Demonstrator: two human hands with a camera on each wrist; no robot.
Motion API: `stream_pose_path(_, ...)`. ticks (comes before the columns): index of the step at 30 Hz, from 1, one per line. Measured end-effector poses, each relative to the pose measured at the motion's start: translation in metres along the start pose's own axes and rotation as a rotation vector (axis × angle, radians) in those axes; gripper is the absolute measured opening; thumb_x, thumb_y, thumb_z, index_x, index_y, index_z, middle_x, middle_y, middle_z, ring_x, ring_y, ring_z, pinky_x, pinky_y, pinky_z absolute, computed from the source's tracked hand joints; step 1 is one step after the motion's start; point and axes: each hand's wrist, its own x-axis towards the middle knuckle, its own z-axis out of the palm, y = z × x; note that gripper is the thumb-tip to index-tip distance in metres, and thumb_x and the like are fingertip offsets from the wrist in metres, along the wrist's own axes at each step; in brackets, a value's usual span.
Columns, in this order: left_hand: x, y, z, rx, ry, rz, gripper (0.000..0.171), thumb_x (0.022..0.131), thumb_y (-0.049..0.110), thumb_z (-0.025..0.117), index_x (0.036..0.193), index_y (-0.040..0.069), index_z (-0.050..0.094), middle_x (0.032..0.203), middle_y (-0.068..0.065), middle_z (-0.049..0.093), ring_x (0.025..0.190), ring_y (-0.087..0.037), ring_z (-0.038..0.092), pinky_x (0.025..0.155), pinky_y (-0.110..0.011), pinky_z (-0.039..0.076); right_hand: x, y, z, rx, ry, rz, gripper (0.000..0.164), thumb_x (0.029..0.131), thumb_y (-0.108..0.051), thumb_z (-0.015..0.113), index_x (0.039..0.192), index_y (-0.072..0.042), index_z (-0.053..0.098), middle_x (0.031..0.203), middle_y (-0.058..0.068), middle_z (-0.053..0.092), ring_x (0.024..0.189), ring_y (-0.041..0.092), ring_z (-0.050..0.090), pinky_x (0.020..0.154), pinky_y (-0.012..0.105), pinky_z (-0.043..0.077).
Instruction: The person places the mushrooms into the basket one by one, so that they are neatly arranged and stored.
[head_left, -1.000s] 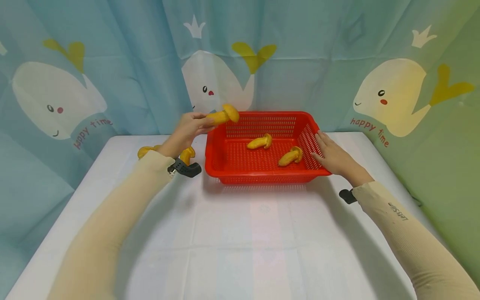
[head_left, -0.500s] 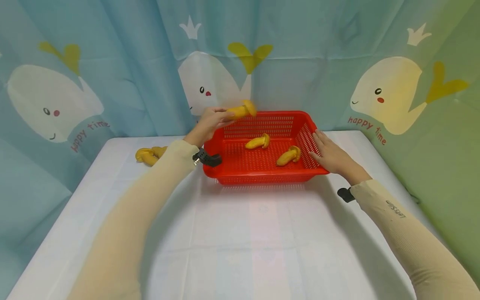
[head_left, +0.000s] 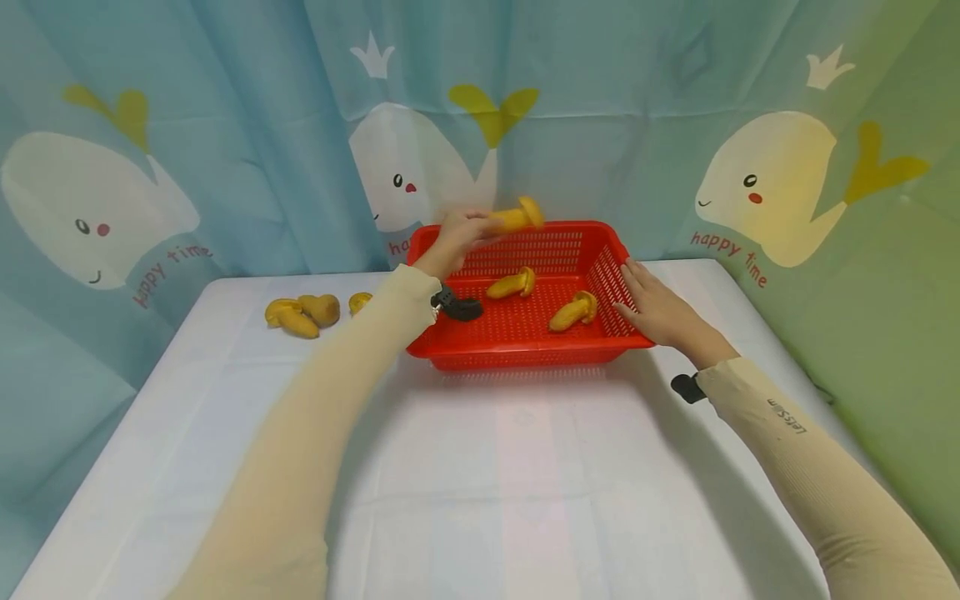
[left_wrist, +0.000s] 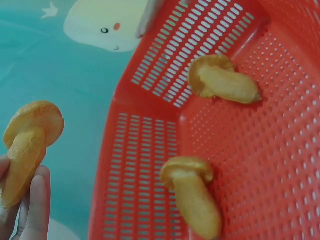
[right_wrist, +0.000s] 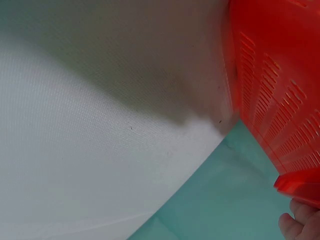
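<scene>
My left hand [head_left: 459,236] pinches the stem of a yellow mushroom [head_left: 527,214], holding it above the back rim of the red basket [head_left: 525,348]. In the left wrist view, the cap of this mushroom [left_wrist: 36,120] points up and away from the fingers. Two more mushrooms lie apart on the basket's perforated floor, one near the middle [head_left: 512,284] and one towards the right [head_left: 574,312]. My right hand [head_left: 663,310] rests on the basket's right rim with its fingers straight along it. Its fingertips [right_wrist: 291,225] show beside the rim in the right wrist view.
Left of the basket, several yellow mushrooms [head_left: 321,309] lie on the white-clothed table [head_left: 465,483], one partly hidden by the left sleeve [head_left: 337,400]. A blue curtain with whale prints [head_left: 637,158] hangs behind the table, and a green one [head_left: 900,333] is at right.
My left hand has moved right with the mushroom, from the basket's left edge to over its back part. Mushrooms on the table have come into fuller view. The right hand stays at the rim.
</scene>
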Motion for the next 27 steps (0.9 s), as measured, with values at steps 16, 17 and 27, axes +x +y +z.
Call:
stream_pose_path(16,0.021,-0.033,0.030,0.150,-0.021,-0.055,0.033,0.088,0.009,0.064,0.118,-0.005,0.061,0.128,-0.019,0.056,0.112,-0.031,0.061,0.101,-0.038,0.047,0.001,0.002,0.004,-0.001,0.005,-0.004,0.070,0.096,-0.024,0.045,0.147,0.009,0.010,0.155,0.028,0.007,0.143,0.043,0.009,0.116,0.056,0.016)
stream_pose_path(17,0.022,-0.035,0.032,0.152,-0.024,-0.059,0.033,0.088,0.009,0.064,0.118,-0.005,0.061,0.127,-0.019,0.057,0.111,-0.030,0.061,0.100,-0.039,0.047,0.001,0.002,0.004,-0.003,0.001,-0.002,0.070,0.096,-0.024,0.045,0.147,0.009,0.010,0.155,0.028,0.007,0.143,0.043,0.009,0.116,0.056,0.015)
stream_pose_path(27,0.025,-0.045,0.052,0.231,-0.074,-0.040,0.030,0.087,0.007,0.064,0.114,-0.006,0.063,0.124,-0.019,0.059,0.109,-0.031,0.062,0.096,-0.039,0.050,0.001,0.003,0.002,-0.007,-0.014,0.022,0.072,0.096,-0.025,0.045,0.148,0.006,0.007,0.156,0.025,0.004,0.144,0.041,0.007,0.116,0.056,0.015)
